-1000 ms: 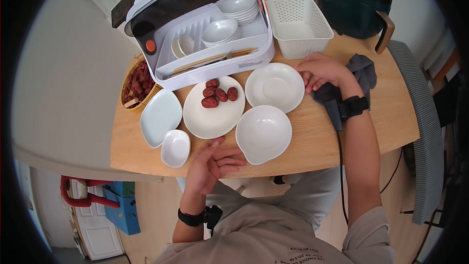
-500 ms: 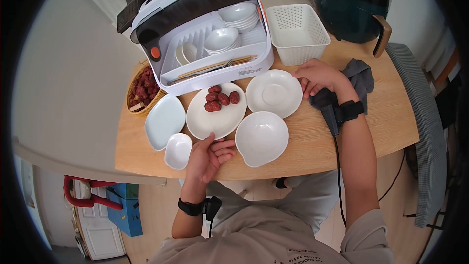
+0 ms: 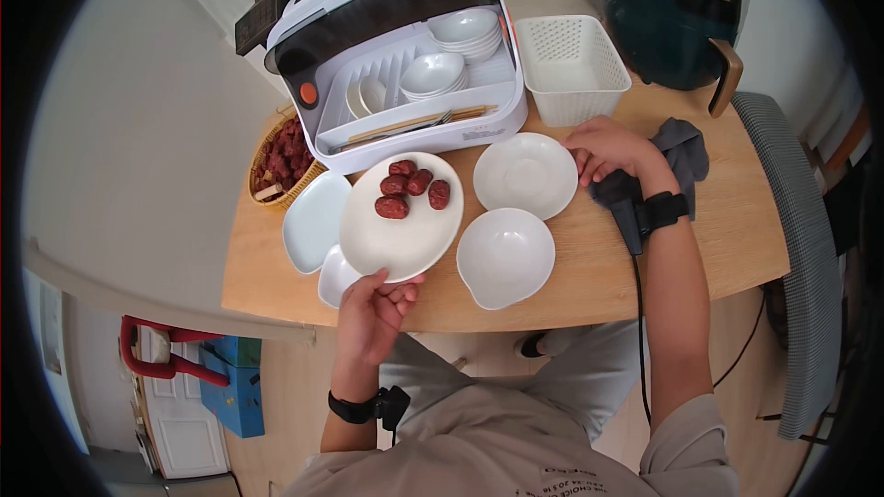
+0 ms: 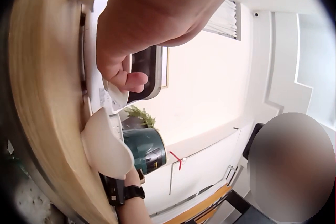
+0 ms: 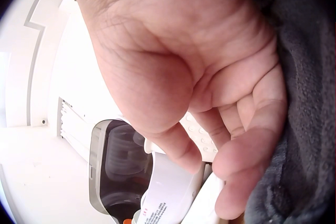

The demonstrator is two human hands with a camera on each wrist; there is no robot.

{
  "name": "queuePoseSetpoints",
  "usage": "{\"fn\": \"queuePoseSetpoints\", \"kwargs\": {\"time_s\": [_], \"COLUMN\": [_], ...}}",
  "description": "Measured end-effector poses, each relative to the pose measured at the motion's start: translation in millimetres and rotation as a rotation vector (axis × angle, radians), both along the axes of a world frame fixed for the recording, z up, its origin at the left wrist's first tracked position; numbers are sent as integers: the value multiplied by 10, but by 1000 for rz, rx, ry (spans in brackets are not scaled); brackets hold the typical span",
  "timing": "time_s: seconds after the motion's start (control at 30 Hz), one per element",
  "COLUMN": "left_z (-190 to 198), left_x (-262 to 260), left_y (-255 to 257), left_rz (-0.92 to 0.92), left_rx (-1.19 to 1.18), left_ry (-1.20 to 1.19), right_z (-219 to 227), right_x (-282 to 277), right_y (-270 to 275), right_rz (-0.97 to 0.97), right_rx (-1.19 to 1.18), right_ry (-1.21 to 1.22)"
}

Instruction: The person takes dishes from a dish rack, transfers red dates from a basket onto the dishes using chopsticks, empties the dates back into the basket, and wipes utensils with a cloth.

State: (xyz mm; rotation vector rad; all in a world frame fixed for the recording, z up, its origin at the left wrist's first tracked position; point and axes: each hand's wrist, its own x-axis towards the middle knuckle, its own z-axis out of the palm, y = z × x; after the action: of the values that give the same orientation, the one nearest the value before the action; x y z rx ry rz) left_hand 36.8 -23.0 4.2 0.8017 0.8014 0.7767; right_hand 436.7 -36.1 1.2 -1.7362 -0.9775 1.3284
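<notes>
My left hand (image 3: 371, 315) holds the near rim of a cream round plate (image 3: 424, 230), thumb on top and fingers beneath. Several red dates (image 3: 392, 207) lie on its far half. The plate overlaps a small white dish (image 3: 337, 278) and a pale blue plate (image 3: 314, 223) in the head view. To the right, my right hand (image 3: 615, 147) lies loosely bent by the edge of a white saucer (image 3: 526, 175), against a dark grey cloth (image 5: 310, 103). Between its thumb and fingers nothing is held. Nearer me stands a white spouted bowl (image 3: 505, 258).
A white dish box (image 3: 502, 132) with stacked bowls and chopsticks stands behind the plates. A basket of dates (image 3: 284, 158) is at its left. Right of it are a white perforated basket (image 3: 573, 74) and a dark green appliance (image 3: 670, 14).
My left hand has taken hold of the cream plate's near rim and drawn it toward me, over the small dish, with the dates on it. My right hand stays by the saucer.
</notes>
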Motion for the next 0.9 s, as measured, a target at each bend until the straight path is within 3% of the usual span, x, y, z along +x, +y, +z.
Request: {"fn": "queuePoseSetpoints", "kwargs": {"time_s": [0.13,0.27,0.3,0.4,0.47,0.5,0.53,0.67,0.83,0.9], "left_z": [225,462,537,764,812,820,817,938,880,835], "left_x": [-358,-857,-999,-1128,-1244,-1320,-1392,-1422,-1527,-1534], "left_y": [109,706,928,1540,2021,2267,2517,2890,2883,2663], "left_rz": [65,242,197,262,337,328,367,434,509,506], "left_rx": [47,89,151,286,557,568,628,771,713,640], "left_ry": [-73,-10,-10,176,521,524,677,1113,980,725], "right_z": [6,-52,-56,-34,-6,-4,-14,-49,-24,-48], "right_x": [8,-8,-3,-24,-28,-20,-4,33,16,31], "right_y": [10,40,46,33,10,6,4,10,24,24], "right_rz": [13,7,-8,-27,-21,-32,-5,37,27,31], "right_rx": [8,-11,-6,4,8,16,23,27,9,14], "right_ry": [-35,-39,-51,-61,-49,-42,-30,-21,-31,-23]}}
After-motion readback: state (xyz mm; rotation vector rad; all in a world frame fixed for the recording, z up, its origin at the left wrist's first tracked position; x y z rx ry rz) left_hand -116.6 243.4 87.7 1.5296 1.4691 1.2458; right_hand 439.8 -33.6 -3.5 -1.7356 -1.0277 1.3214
